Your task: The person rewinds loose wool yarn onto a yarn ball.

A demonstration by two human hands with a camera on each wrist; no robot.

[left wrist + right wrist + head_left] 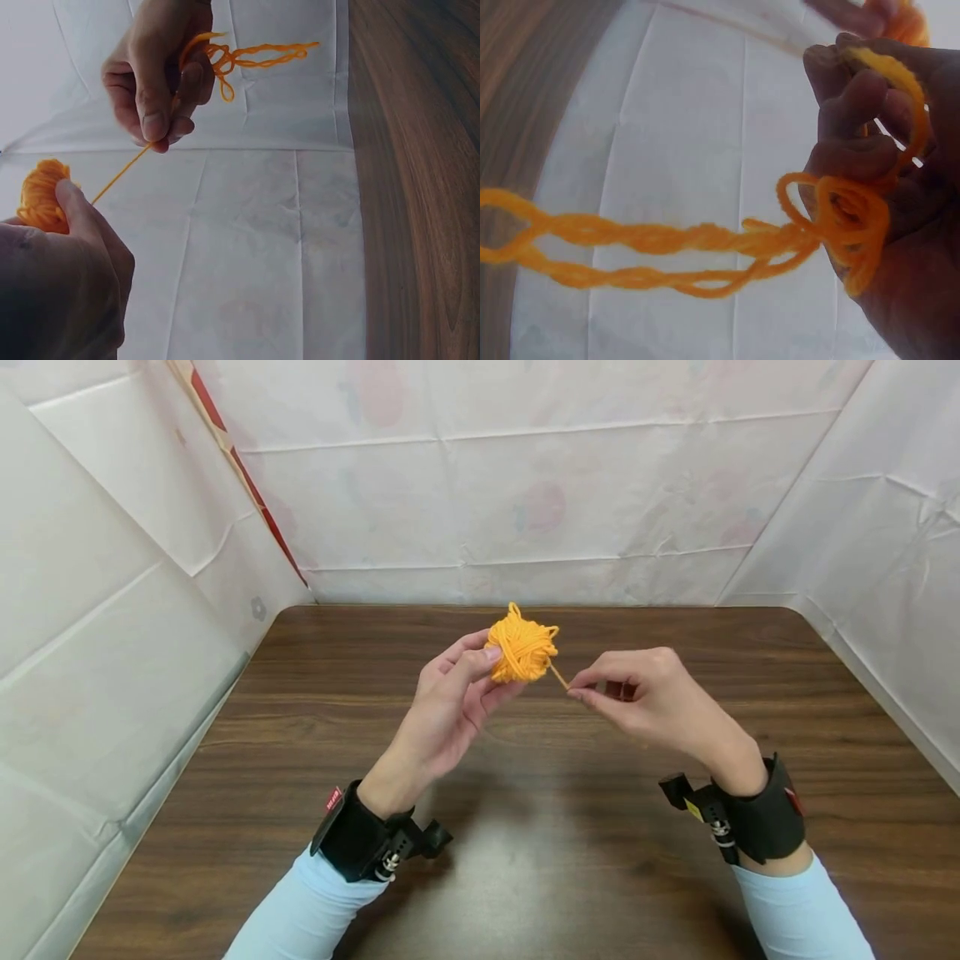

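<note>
small orange yarn ball [522,649], loosely wound, strand [558,677] trailing

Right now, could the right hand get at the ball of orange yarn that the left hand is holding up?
Probably yes. The right hand pinches the yarn strand close beside the yarn ball, which the left hand holds above the table; nothing stands between them.

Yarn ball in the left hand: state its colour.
Orange-yellow; the yarn ball shows best in the head view.
</note>
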